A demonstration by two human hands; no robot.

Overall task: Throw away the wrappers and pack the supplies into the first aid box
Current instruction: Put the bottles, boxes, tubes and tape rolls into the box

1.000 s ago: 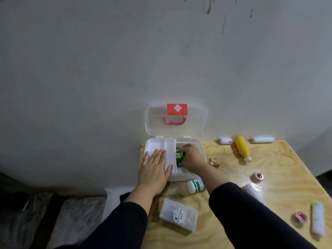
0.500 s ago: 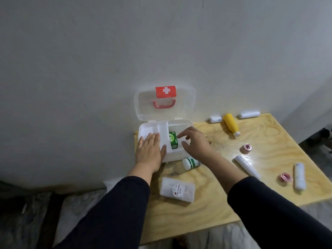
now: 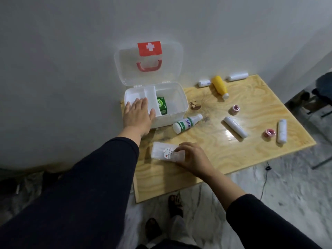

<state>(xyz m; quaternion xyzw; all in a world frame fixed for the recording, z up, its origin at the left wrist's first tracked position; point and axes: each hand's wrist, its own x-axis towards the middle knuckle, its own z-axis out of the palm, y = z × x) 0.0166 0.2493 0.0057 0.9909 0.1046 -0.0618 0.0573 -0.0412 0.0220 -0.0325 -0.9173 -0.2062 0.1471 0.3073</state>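
Observation:
The white first aid box (image 3: 177, 106) stands open at the table's back left, its clear lid leaning on the wall. A green carton (image 3: 162, 105) lies inside it, beside the inner tray. My left hand (image 3: 137, 117) rests flat on the box's left front rim, fingers spread. My right hand (image 3: 193, 159) lies over the right end of a clear flat plastic case (image 3: 162, 150) near the table's front edge, fingers curled onto it. A white bottle with green stripes (image 3: 186, 123) lies just in front of the box.
On the wooden table (image 3: 224, 155) lie a yellow bottle (image 3: 219, 87), two small white tubes at the back, a white roll (image 3: 235, 126), another white roll (image 3: 281, 130) and two pink tape rings (image 3: 234, 109) (image 3: 269, 132). Marble floor and my feet show below.
My right hand left the box, with the green carton lying inside, and came back to the clear plastic case at the front. My head has risen and pulled back.

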